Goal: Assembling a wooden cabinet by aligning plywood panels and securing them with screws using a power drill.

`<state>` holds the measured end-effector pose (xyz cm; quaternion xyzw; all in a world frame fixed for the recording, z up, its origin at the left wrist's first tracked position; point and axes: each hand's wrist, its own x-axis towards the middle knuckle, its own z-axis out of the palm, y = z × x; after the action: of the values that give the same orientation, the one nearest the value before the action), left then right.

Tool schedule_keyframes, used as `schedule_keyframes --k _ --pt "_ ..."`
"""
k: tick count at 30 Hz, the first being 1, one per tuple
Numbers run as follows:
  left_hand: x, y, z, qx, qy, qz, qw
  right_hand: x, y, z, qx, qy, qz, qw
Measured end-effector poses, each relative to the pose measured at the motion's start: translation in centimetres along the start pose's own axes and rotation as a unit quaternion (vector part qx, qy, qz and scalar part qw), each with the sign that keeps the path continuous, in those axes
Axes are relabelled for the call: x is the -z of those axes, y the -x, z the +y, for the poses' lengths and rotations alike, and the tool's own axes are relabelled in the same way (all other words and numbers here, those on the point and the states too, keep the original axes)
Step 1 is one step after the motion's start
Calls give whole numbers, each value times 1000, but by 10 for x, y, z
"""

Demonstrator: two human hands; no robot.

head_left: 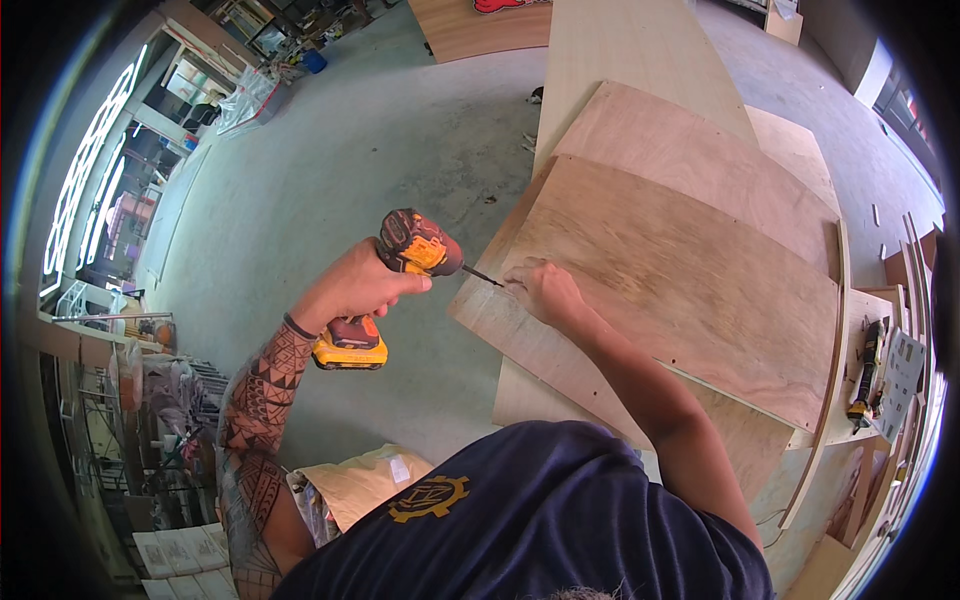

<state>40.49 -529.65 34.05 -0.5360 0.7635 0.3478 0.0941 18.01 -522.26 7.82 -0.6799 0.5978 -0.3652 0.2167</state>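
Observation:
My left hand is closed round the handle of a cordless drill, yellow and dark, with a yellow battery at its base. A long thin bit points right from the drill toward the fingertips of my right hand. That hand is closed in a pinch at the bit's tip, and whatever sits between the fingers is too small to make out. Both meet over the left edge of a stack of thin plywood sheets. The top sheets lie askew, overlapping each other.
A long wooden strip runs along the stack's right side. Further right, a black and yellow tool lies beside a grey panel. A tan bag is near my left elbow. Shelving and clutter line the left wall above the concrete floor.

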Motion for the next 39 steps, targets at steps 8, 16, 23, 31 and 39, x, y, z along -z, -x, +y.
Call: schedule_keyframes --k 8,16,23,31,39 --pt "8 -9 15 -7 -29 -24 999 11 -17 -7 21 70 -111 991" --pt "12 -23 35 -13 -108 -34 993 15 -38 -2 110 194 -179 958" --pt "9 -13 49 -31 -96 -27 995 16 -35 -1 113 162 -175 965" --pt "14 -25 48 -1 -108 -47 993 14 -44 8 120 142 -168 968" --pt "8 -32 36 -22 -94 -34 995 15 -66 -1 129 208 -232 941"
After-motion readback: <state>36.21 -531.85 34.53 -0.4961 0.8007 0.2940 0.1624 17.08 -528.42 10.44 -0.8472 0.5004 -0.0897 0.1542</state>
